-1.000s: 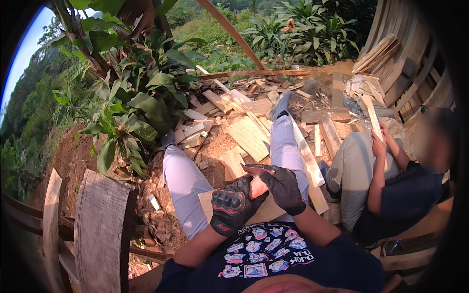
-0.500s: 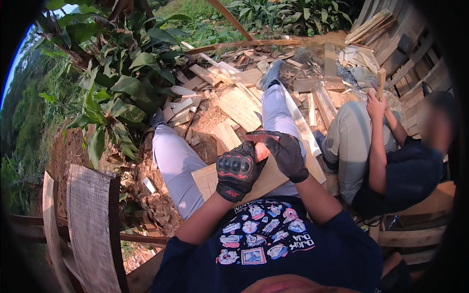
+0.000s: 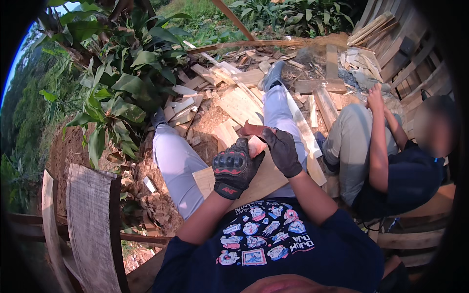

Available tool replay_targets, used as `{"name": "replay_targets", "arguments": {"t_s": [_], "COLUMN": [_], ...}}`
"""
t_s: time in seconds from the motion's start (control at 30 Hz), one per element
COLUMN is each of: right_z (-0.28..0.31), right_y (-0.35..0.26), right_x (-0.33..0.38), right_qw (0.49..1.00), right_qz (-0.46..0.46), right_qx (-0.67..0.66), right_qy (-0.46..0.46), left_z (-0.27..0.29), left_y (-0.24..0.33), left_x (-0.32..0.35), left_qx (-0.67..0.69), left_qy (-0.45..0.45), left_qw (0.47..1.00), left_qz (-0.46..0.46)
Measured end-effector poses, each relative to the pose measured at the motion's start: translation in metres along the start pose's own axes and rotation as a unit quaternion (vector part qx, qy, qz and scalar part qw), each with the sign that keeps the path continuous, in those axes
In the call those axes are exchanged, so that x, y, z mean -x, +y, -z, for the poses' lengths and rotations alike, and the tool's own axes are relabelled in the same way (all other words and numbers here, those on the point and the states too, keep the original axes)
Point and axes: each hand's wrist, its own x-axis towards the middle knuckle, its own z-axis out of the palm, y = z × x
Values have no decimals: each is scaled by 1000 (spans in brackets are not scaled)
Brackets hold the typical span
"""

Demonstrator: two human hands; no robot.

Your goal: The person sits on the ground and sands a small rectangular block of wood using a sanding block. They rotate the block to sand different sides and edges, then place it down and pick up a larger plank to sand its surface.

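My left hand (image 3: 233, 168), in a black glove with a hard knuckle guard and red trim, is closed around a small pale pinkish wood block (image 3: 256, 145). The block's end sticks out past the thumb side; the rest is hidden by the glove. Close beside it, my right hand (image 3: 284, 154), also black-gloved, grips a curled reddish-brown sheet that looks like sandpaper (image 3: 254, 130). The sheet's free edge bends up just beyond the block. Whether sheet and block touch, I cannot tell. Below both hands a flat wooden board (image 3: 264, 189) lies across my thighs.
Wood offcuts (image 3: 237, 105) and shavings litter the ground between and past my legs. A co-worker (image 3: 391, 171) sits close on my right, hands raised. Upright planks (image 3: 93, 215) stand at lower left. Leafy plants (image 3: 129, 85) crowd the far left; a slatted wooden wall (image 3: 408, 53) rises at far right.
The sandpaper has tilted and curled upward, showing its reddish-brown face, and more of the block's end shows. Both my hands have shifted slightly. The co-worker's upright wood stick no longer shows.
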Motion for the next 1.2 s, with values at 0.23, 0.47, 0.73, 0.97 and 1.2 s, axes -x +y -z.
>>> {"name": "replay_targets", "arguments": {"t_s": [0.23,0.47,0.73,0.97,1.2], "right_z": [1,-1,3,4,-5], "right_y": [-20,50,25,14,50], "right_x": [17,-5,6,1,-6], "right_qw": [988,983,967,981,988], "right_qz": [105,136,224,169,127], "right_qx": [108,119,121,91,87], "right_qy": [19,-20,26,-5,-11], "left_z": [-1,-2,-6,-12,-5], "left_y": [-5,1,-3,-10,-3], "left_x": [12,-3,6,7,5], "left_qx": [-16,-40,-30,-27,-2], "left_qy": [18,-16,33,59,-30], "left_qw": [999,999,996,993,999], "left_qz": [-24,-29,-78,-98,-17]}}
